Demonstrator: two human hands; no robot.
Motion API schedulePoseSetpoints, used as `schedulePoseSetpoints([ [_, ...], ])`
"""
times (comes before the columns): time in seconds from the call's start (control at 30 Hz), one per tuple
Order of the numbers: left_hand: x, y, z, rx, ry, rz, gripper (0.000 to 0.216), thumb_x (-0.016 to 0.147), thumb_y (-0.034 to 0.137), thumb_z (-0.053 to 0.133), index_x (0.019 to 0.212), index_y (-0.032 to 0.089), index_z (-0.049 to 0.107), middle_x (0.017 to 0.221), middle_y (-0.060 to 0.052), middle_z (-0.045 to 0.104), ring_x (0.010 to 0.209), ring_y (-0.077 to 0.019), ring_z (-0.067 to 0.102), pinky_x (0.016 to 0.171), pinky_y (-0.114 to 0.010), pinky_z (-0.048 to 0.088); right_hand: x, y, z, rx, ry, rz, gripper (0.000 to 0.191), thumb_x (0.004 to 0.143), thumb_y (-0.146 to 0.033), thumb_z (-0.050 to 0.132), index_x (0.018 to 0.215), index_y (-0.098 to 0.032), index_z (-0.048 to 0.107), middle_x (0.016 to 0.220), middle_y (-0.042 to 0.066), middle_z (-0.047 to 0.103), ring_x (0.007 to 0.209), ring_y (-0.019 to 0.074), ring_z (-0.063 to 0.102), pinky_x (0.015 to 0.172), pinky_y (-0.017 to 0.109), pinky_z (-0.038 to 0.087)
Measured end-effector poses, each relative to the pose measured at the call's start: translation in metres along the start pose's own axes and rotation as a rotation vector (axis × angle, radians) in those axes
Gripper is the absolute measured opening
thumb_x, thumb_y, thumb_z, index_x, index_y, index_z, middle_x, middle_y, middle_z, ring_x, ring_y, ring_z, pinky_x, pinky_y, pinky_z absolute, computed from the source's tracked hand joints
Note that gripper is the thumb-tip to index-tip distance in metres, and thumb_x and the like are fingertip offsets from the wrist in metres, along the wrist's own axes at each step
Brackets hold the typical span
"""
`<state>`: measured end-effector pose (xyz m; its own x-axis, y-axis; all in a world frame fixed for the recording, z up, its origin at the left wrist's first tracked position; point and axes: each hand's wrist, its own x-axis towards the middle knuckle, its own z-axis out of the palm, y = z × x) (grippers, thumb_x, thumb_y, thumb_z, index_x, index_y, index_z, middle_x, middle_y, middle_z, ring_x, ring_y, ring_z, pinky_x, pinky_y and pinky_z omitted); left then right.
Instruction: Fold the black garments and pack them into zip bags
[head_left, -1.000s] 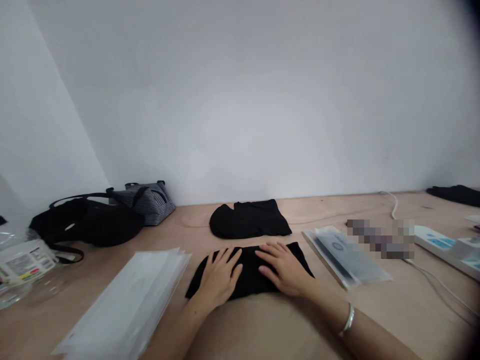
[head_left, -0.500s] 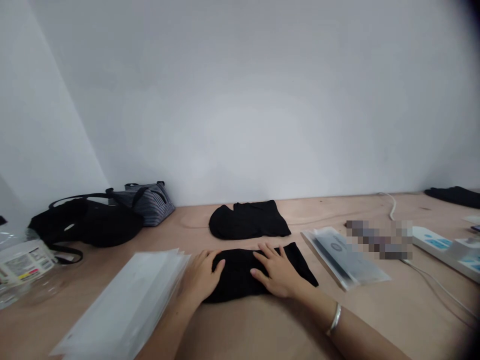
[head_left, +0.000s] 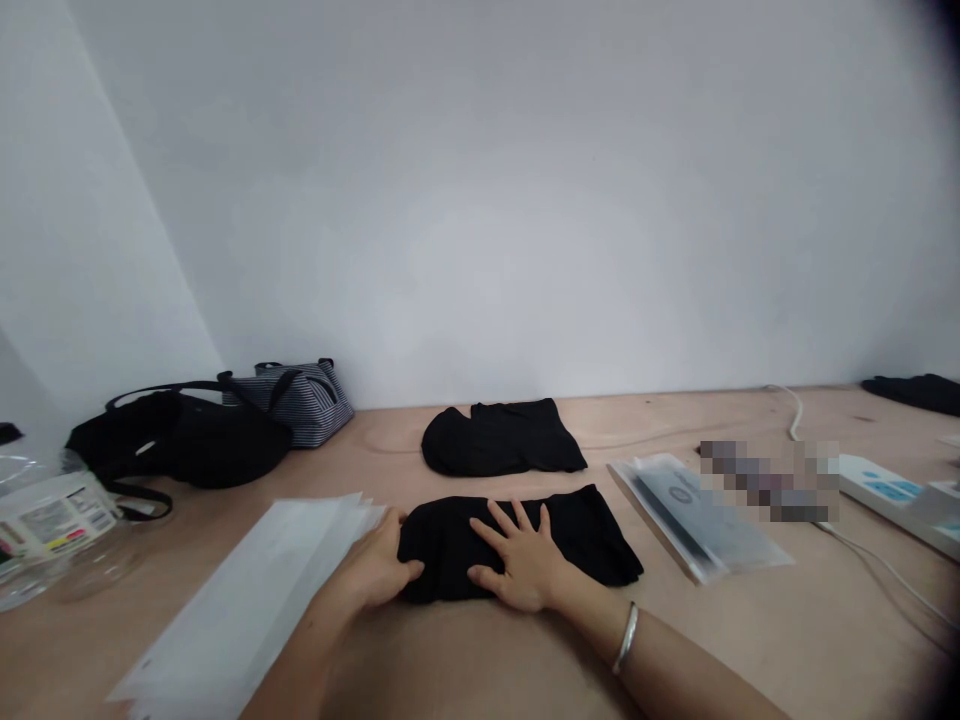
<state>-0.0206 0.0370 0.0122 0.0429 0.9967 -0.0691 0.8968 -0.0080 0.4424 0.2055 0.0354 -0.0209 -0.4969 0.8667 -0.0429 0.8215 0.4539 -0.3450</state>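
Note:
A dark, flat cloth item (head_left: 592, 535), black with a rounded left end, lies on the table in front of me; its exact kind is unclear. My right hand (head_left: 521, 560) rests flat on its middle, fingers spread, with a silver bangle on the wrist. At the cloth's left end, my left hand (head_left: 379, 565) touches the edge, thumb apart from the fingers; some fingertips are hidden. Behind it lies a second black cloth item (head_left: 502, 440) with a rounded end and a notch on top. Left of my left hand is a stack of clear plastic bags (head_left: 232, 590).
To the right lie filled translucent pouches (head_left: 701, 515), a pixelated object (head_left: 765, 482), a white power strip (head_left: 892, 490) and a cable. On the left are a plastic jar (head_left: 56, 525), a black bag (head_left: 202, 440) and a striped bag (head_left: 315, 405). A wall stands behind.
My left hand has slid left to the cloth's rounded end. My right hand has shifted slightly left and its fingers are spread wider. The view has turned a little.

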Motion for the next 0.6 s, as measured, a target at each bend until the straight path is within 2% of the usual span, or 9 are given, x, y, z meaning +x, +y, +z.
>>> schedulePoseSetpoints([
  [0.07, -0.001, 0.005, -0.003, -0.125, 0.059, 0.098, 0.047, 0.064, 0.018, 0.053, 0.109, 0.019, 0.041, 0.084, -0.003, 0.063, 0.076, -0.0203, 0.062, 0.067, -0.03, 0.048, 0.0, -0.001, 0.001, 0.011, 0.026, 0.0, 0.071, 0.075, -0.072, 0.023, 0.135, -0.034, 0.021, 0.145, 0.005, 0.01, 0.128, 0.039, 0.0, 0.09, 0.068, -0.007],
  [0.17, -0.002, 0.026, 0.004, -0.365, 0.309, 0.237, 0.055, 0.065, 0.012, 0.05, 0.116, 0.021, 0.034, 0.083, 0.0, 0.058, 0.069, -0.0163, 0.062, 0.063, -0.028, 0.049, 0.002, -0.001, 0.0, 0.058, 0.056, -0.002, 0.07, 0.075, -0.067, 0.035, 0.134, -0.032, 0.026, 0.144, 0.006, 0.017, 0.128, 0.0393, 0.005, 0.09, 0.068, -0.004],
  [0.23, -0.003, 0.043, 0.019, -0.564, 0.484, 0.285, 0.057, 0.067, 0.017, 0.052, 0.119, 0.022, 0.029, 0.093, -0.003, 0.055, 0.072, -0.0151, 0.062, 0.065, -0.028, 0.051, 0.003, 0.002, -0.005, 0.111, 0.141, 0.009, 0.064, 0.075, -0.055, 0.046, 0.131, -0.027, 0.033, 0.139, 0.008, 0.029, 0.126, 0.0345, 0.02, 0.097, 0.061, 0.008],
  [0.3, -0.003, 0.057, 0.038, -0.776, 0.55, 0.343, 0.053, 0.071, 0.023, 0.053, 0.117, 0.021, 0.028, 0.104, -0.007, 0.052, 0.084, -0.0166, 0.061, 0.071, -0.03, 0.051, 0.003, 0.009, -0.015, 0.138, 0.271, 0.051, 0.052, 0.077, -0.037, 0.05, 0.125, -0.021, 0.041, 0.13, 0.009, 0.042, 0.119, 0.0253, 0.037, 0.099, 0.046, 0.024],
  [0.37, -0.003, 0.066, 0.057, -0.806, 0.525, 0.406, 0.038, 0.074, 0.024, 0.052, 0.109, 0.019, 0.038, 0.106, -0.009, 0.053, 0.097, -0.0198, 0.057, 0.079, -0.033, 0.05, -0.001, 0.022, -0.028, 0.121, 0.378, 0.133, 0.037, 0.079, -0.023, 0.045, 0.115, -0.017, 0.049, 0.119, 0.01, 0.05, 0.109, 0.0193, 0.046, 0.094, 0.034, 0.032],
  [0.43, -0.004, 0.071, 0.071, -0.647, 0.481, 0.463, 0.02, 0.077, 0.023, 0.051, 0.097, 0.019, 0.051, 0.108, -0.009, 0.054, 0.105, -0.0224, 0.052, 0.086, -0.039, 0.046, -0.01, 0.037, -0.041, 0.085, 0.417, 0.238, 0.03, 0.078, -0.018, 0.043, 0.106, -0.015, 0.052, 0.113, 0.012, 0.051, 0.107, 0.0211, 0.047, 0.091, 0.035, 0.035],
  [0.5, -0.007, 0.072, 0.078, -0.414, 0.424, 0.522, 0.016, 0.079, 0.023, 0.05, 0.091, 0.02, 0.06, 0.113, -0.008, 0.054, 0.112, -0.0249, 0.047, 0.093, -0.044, 0.039, -0.023, 0.053, -0.05, 0.052, 0.427, 0.361, 0.033, 0.071, -0.019, 0.051, 0.104, -0.012, 0.052, 0.109, 0.016, 0.05, 0.107, 0.028, 0.046, 0.088, 0.041, 0.035],
  [0.6, -0.012, 0.074, 0.08, -0.135, 0.248, 0.639, 0.028, 0.08, 0.033, 0.052, 0.105, 0.025, 0.06, 0.119, -0.006, 0.053, 0.119, -0.0278, 0.039, 0.1, -0.051, 0.027, -0.039, 0.07, -0.053, 0.046, 0.375, 0.498, 0.056, 0.056, -0.023, 0.067, 0.108, -0.009, 0.049, 0.107, 0.018, 0.049, 0.104, 0.0343, 0.047, 0.084, 0.044, 0.038],
])
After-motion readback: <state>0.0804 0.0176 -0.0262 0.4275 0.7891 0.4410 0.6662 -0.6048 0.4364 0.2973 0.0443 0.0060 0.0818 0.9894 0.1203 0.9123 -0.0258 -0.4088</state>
